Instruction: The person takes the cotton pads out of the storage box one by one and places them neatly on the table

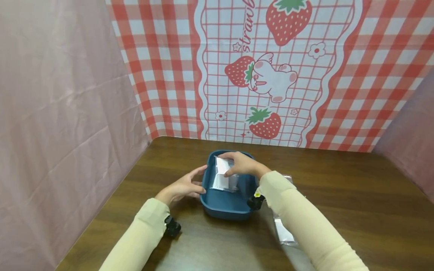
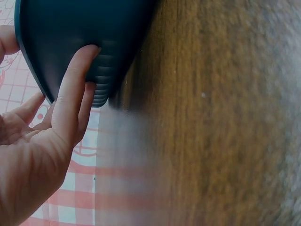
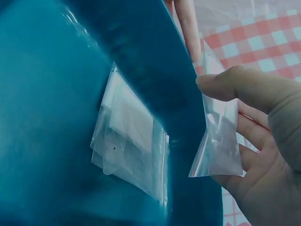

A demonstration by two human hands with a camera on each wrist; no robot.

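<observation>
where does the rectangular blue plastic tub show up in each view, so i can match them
Head: the rectangular blue plastic tub sits just below centre, on the table.
Left wrist: upper left, its outer wall, cut off by the top edge.
Right wrist: its inside fills the left and middle.
Shared landmark: the red-and-white checked cloth, lower left in left wrist, upper right in right wrist.

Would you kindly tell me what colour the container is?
The container is dark blue; head view shows best.

Red cursive letters (image 1: 246, 30) reading "strawb", the last one cut by the upper edge of the head view, turned sideways and running upward, printed on the red-and-white checked hanging cloth (image 1: 261, 86) with strawberry pictures
</observation>
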